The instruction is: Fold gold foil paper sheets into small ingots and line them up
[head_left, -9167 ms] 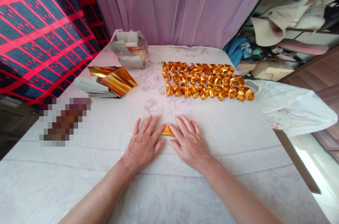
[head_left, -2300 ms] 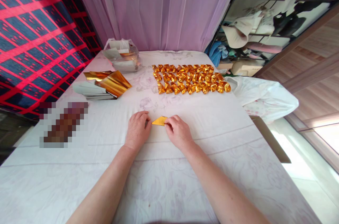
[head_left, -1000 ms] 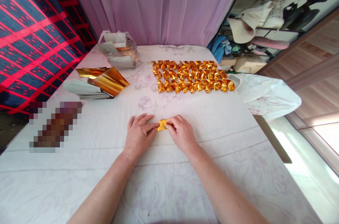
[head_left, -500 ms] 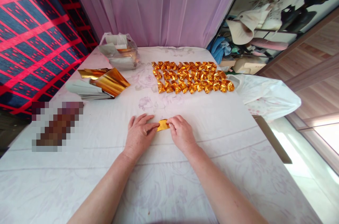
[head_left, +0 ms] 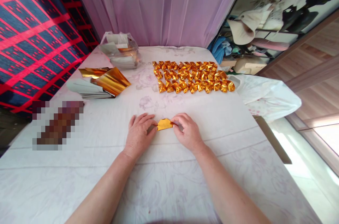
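A small piece of folded gold paper [head_left: 164, 124] is on the white cloth [head_left: 164, 188] of the table, right between the two hands. The left hand [head_left: 140, 132] pinches the left end of it with the thumb and pointing finger, and its other fingers are spread out. The right hand [head_left: 188, 130] pinches the right end with the thumb and fingertips, and its other fingers are curled. Behind the hands, a bit to the right, lots of shiny gold shapes [head_left: 192, 87] sit close together in three rows. Over on the left is a pile of gold and white papers [head_left: 111, 81], with a see-through bag [head_left: 122, 52] of more papers behind it. A white plastic bag [head_left: 272, 96] is at the right edge of the table. A purple curtain [head_left: 159, 5] hangs at the back.
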`<state>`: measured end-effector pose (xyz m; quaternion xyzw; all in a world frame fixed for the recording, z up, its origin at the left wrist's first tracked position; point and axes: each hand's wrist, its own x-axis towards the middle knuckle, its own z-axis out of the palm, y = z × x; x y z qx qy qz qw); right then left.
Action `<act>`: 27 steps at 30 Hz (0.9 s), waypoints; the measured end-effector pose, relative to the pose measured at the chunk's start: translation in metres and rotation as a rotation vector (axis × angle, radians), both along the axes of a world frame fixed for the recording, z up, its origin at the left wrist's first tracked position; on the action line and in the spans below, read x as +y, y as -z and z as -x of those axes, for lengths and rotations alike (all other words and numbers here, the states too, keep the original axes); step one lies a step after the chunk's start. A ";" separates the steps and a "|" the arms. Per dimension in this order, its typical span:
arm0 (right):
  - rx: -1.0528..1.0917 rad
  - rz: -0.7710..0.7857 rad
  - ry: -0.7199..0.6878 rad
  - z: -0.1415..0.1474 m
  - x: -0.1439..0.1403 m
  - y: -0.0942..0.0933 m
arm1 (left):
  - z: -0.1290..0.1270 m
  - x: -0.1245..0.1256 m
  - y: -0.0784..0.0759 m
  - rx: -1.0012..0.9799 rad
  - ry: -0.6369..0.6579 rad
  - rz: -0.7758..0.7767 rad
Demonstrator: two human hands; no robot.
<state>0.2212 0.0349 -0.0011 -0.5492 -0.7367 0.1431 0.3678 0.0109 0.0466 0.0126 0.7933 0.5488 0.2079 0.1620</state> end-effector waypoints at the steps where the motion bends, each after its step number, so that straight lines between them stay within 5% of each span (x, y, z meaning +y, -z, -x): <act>1: -0.043 0.009 -0.018 -0.003 0.000 -0.002 | 0.000 0.000 0.000 -0.002 -0.001 0.000; 12: -0.227 0.046 -0.112 -0.016 0.004 -0.006 | 0.003 0.000 0.000 0.003 0.031 -0.016; 27: -0.103 -0.008 -0.078 -0.014 0.003 -0.004 | 0.003 0.000 0.001 -0.021 0.025 -0.017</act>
